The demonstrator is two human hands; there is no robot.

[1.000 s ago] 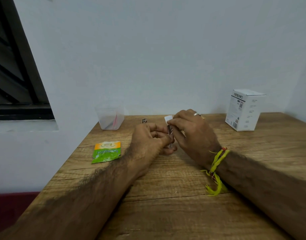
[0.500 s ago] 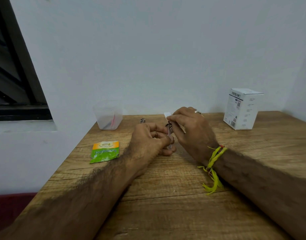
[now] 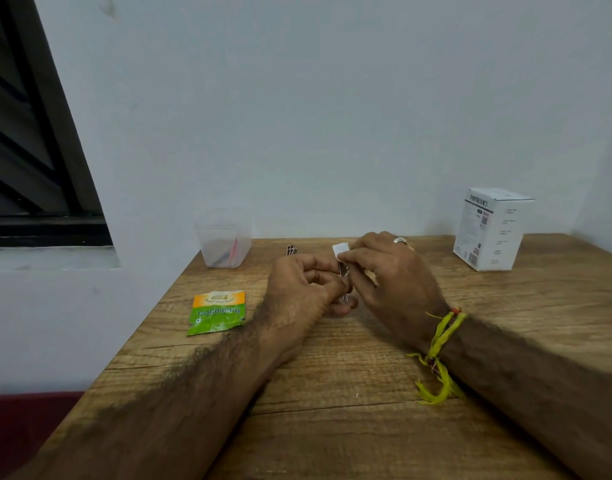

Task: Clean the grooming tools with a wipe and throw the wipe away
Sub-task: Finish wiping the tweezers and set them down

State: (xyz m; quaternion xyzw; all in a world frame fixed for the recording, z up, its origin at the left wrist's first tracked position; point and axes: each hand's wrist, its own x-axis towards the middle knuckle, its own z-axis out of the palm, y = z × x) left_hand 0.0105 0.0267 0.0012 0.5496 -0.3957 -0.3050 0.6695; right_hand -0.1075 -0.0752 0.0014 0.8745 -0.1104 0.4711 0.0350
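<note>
Head view looks down on a wooden table [image 3: 332, 427] where a person works close to the wall. Their left hand [image 3: 304, 289] is curled around the lower end of a thin metal tool [image 3: 343, 287], held upright between both hands. Their right hand [image 3: 391, 271] pinches a small white wipe [image 3: 340, 250] against the tool's upper part. Another small tool [image 3: 291, 250] lies near the wall, just beside a clear cup [image 3: 224, 239]. A green sachet [image 3: 217, 311] lies left of the hands, and a white box [image 3: 490, 230] stands well to the right. The tool looks light, stiff and slick, so a firm grip at its base seems best. The wipe looks soft and limp, easiest taken by pinching a fold.
</note>
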